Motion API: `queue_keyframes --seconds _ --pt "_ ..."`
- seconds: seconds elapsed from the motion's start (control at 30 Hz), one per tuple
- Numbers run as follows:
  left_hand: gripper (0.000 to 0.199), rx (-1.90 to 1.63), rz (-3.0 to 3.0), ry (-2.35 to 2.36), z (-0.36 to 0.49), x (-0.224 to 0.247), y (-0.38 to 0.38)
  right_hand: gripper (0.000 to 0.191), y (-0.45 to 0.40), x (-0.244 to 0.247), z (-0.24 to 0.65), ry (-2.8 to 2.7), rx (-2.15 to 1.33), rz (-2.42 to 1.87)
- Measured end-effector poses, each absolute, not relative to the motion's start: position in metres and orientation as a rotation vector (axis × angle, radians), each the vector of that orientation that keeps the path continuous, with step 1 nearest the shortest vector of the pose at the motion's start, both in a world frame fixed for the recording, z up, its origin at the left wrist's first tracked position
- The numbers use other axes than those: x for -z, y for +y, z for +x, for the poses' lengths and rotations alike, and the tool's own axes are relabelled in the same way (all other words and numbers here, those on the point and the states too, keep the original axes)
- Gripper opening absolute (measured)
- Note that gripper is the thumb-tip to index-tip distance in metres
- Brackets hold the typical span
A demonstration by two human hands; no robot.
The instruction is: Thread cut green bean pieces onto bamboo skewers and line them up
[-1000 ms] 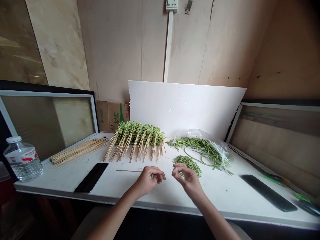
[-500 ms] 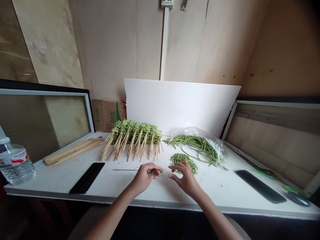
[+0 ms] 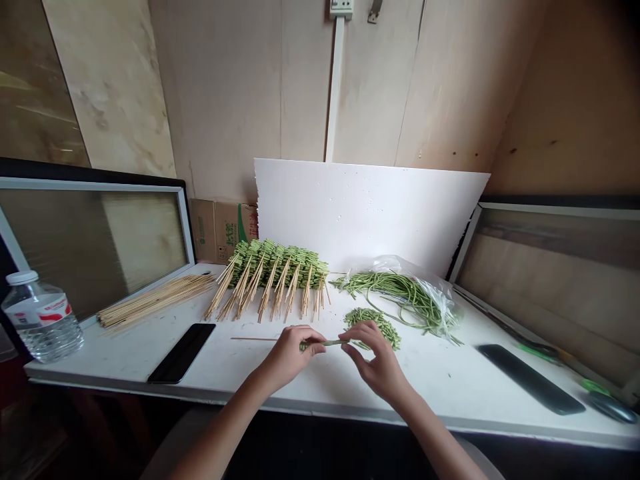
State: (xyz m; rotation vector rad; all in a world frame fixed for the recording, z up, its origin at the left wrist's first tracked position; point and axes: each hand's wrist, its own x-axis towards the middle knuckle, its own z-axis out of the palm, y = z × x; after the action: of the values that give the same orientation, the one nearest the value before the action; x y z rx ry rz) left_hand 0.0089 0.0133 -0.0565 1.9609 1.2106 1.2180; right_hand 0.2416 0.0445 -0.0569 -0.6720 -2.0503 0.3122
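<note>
My left hand (image 3: 290,352) is closed around a thin bamboo skewer (image 3: 253,339), whose bare end sticks out to the left. Bits of green show between its fingers. Between the two hands a short green bean piece (image 3: 332,343) lies in line with the skewer. Thumb and fingertips of my right hand (image 3: 374,355) pinch the right end of that piece. Just behind the right hand is a heap of cut green bean pieces (image 3: 384,327). Farther back, a stack of filled bean skewers (image 3: 280,260) has its bare stick ends pointing forward.
Long uncut green beans (image 3: 400,293) spill from a clear plastic bag (image 3: 443,300) at the back right. Loose bamboo skewers (image 3: 155,300), a black phone (image 3: 183,353) and a water bottle (image 3: 43,320) are on the left. A dark flat bar (image 3: 530,379) lies right.
My right hand has gone from fingers apart to pinching a bean piece at the skewer's right end. The view has shifted slightly; my left hand keeps its hold.
</note>
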Motion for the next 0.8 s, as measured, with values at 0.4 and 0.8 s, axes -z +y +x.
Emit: queue_keyframes --seconds 0.4,0.8 --pt "0.029 -1.327 2.374 1.268 0.023 0.061 0.005 0.006 0.032 0.058 0.229 -2.055 -0.233 -0.621" --pt "0.033 -1.157 2.629 1.199 0.020 0.073 0.014 0.016 0.026 0.068 0.218 -2.034 -0.337 -0.784"
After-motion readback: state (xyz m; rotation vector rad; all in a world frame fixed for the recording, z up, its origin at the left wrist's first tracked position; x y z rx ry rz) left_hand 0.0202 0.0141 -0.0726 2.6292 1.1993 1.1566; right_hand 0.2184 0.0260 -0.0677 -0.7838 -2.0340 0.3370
